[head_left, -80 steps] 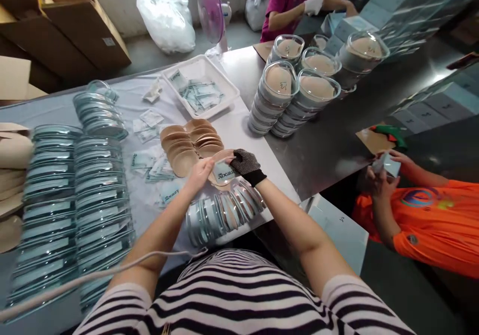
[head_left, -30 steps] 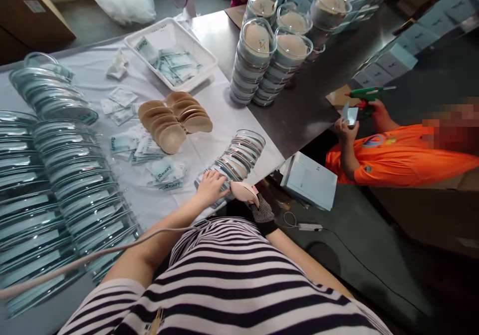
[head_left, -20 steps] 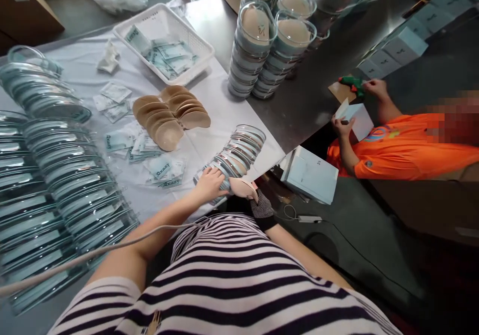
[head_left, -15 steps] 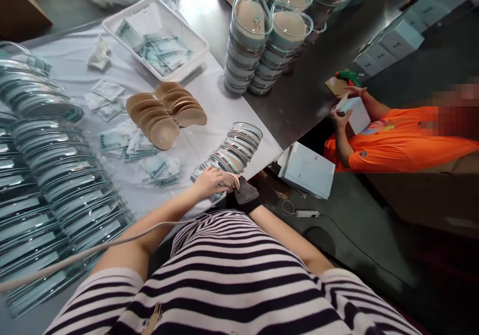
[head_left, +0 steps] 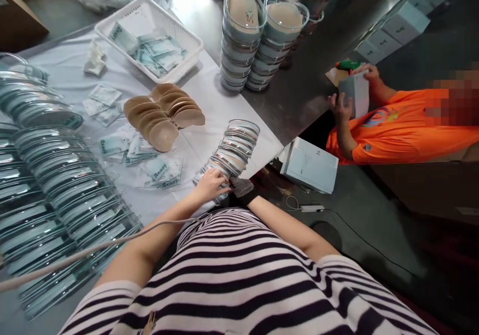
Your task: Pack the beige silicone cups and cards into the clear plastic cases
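Head view: we steady the leaning row of clear round plastic cases (head_left: 232,150) at the tabletop's (head_left: 224,105) near edge; bare left hand (head_left: 211,184) spread atop its lower end, gloved right hand (head_left: 241,187) curled against it, keeping it from sliding.

The person is wearing a short-sleeved top with broad black and white horizontal stripes (head_left: 239,270), its sleeves ending above the elbows and a small gold-coloured motif showing at the lower hem. The left hand (head_left: 211,184) is going bare, with no ring or band showing. The right hand (head_left: 239,187) is wearing a black fingerless knit glove with white dots, closing in a plain black cuff at the wrist. A pale cable (head_left: 86,252) is trailing across the left forearm.
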A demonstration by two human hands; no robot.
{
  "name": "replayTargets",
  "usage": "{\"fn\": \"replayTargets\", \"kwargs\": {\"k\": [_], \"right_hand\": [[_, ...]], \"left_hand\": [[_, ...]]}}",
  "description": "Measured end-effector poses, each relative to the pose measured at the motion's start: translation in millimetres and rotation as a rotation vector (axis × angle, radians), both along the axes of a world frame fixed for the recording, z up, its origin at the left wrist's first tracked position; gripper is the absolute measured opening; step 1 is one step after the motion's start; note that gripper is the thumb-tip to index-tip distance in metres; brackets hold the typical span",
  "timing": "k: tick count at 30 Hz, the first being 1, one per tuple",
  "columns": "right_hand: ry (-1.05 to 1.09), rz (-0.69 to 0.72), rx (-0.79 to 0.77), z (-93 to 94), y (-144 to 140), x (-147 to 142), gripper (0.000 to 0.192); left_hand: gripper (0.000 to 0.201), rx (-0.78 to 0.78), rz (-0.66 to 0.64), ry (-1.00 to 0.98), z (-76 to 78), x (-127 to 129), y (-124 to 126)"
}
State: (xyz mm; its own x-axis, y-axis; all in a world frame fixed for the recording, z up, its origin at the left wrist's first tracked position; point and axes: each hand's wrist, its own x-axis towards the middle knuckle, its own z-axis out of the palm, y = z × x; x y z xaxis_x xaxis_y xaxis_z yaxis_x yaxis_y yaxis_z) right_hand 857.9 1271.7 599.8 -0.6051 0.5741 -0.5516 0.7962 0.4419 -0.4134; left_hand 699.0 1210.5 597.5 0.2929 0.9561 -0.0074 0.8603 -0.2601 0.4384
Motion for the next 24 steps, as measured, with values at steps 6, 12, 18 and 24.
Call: {"fn": "replayTargets", "kwargs": {"k": [6,12,18,24], "right_hand": [[-0.006,-0.036,-0.100,6.9,8.1,5.2,0.028],[0.206,-0.432,0.039,17.1,36.8,50.9,0.033],[0.021,-0.268,0.039,-9.6,57.3,29.3,0.033],[0.150,-0.254,-0.003,-5.4,54.5,24.6,0.019]], "left_hand": [[0.027,0.018,0.018,-0.010,1.1,-5.1,-1.0],[0.073,0.096,0.227,0.112,9.0,-6.5,2.6],[0.102,-0.085,0.228,0.152,9.7,-8.3,19.1],[0.098,-0.104,0.274,0.156,14.0,0.1,16.1]]}}
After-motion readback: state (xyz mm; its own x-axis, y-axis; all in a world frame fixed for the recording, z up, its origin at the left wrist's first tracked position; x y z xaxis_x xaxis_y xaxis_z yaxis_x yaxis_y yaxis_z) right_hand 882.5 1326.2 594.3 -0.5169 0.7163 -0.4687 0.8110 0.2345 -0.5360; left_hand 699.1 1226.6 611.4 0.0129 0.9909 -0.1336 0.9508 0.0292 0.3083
